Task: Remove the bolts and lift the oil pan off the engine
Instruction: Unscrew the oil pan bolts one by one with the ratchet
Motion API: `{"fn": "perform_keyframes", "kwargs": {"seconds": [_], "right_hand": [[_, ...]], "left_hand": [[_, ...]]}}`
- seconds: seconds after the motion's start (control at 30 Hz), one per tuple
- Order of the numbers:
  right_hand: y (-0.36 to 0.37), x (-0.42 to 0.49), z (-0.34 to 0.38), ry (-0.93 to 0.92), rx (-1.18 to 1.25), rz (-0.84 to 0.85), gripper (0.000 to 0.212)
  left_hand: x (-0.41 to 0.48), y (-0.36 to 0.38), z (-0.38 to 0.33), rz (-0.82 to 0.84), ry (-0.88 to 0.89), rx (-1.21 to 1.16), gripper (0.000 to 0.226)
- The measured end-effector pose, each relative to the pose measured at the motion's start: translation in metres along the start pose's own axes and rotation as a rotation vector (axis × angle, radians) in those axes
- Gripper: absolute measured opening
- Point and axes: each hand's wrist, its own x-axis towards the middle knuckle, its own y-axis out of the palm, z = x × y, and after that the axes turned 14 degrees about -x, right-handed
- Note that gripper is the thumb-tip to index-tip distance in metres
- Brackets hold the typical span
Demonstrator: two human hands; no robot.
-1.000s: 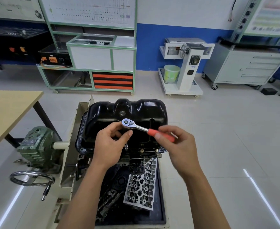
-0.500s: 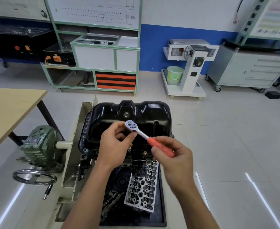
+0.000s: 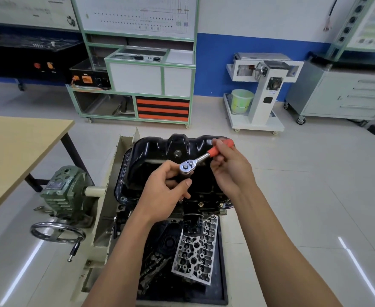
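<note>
The glossy black stamped-metal oil pan (image 3: 153,151) sits upside-down on top of the engine, which is mounted in a cream-painted steel stand (image 3: 109,196). Two small brass-coloured bolts (image 3: 201,204) show in the pan's near flange.

Over the middle of the pan, the person holds a chrome ratchet wrench with an orange handle (image 3: 201,158). The left hand (image 3: 166,191) has its grip curled round the part under the ratchet head, thumb and fingers pinching it. The right hand (image 3: 230,167) has its grip closed on the orange handle, over the pan's far right corner. I cannot tell whether the tool reaches a bolt.

Just nearer than the pan lies a grey cast-aluminium cylinder head (image 3: 195,251). Left of the pan is a green cast gearbox (image 3: 62,191).
</note>
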Motion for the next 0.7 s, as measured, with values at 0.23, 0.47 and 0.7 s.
{"fn": "perform_keyframes", "kwargs": {"seconds": [0.23,0.47,0.7], "right_hand": [[-0.001,-0.002,-0.003,0.041,0.038,0.039,0.005],[-0.026,-0.086,-0.046,-0.041,0.038,0.021,0.024],[-0.008,-0.124,-0.081,-0.335,-0.385,-0.167,0.035]], "left_hand": [[0.001,0.006,0.006,-0.09,0.051,-0.021,0.017],[0.002,0.012,0.012,-0.147,0.094,-0.025,0.02],[0.0,0.015,0.01,-0.158,0.077,-0.049,0.016]]}}
